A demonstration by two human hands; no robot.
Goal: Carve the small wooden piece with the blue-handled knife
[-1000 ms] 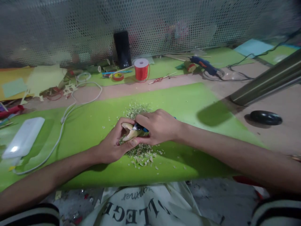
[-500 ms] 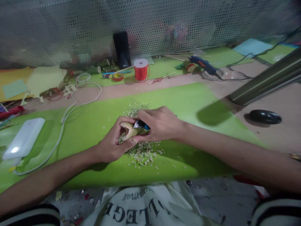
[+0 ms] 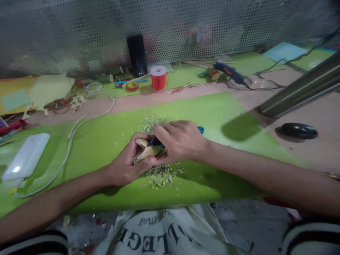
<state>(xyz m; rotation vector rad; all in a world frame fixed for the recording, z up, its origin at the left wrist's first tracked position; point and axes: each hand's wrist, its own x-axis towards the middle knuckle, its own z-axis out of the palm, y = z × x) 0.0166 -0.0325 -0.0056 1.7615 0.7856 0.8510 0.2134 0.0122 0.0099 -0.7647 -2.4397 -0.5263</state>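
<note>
My left hand (image 3: 130, 159) is closed around a pale, hollowed piece (image 3: 148, 151), likely bamboo or wood, with a notch in its left end. My right hand (image 3: 182, 140) grips a blue and black utility knife (image 3: 201, 130), whose blue tail sticks out behind the fist. The knife's dark front end lies against the upper side of the pale piece; the cutting edge itself is hard to make out. Under both hands a heap of curled shavings (image 3: 160, 175) covers part of the green mat (image 3: 209, 109).
A white power bank (image 3: 26, 156) with a cable lies left. Behind stand a phone (image 3: 136, 56) and a red thread spool (image 3: 158, 78). A glue gun (image 3: 230, 72) lies back right, near a metal post (image 3: 300, 86) and a black mouse (image 3: 299, 131).
My right hand has turned slightly, so the knife's blue tail shows more behind it and its front lies darker and flatter on the pale piece. My left hand has barely moved.
</note>
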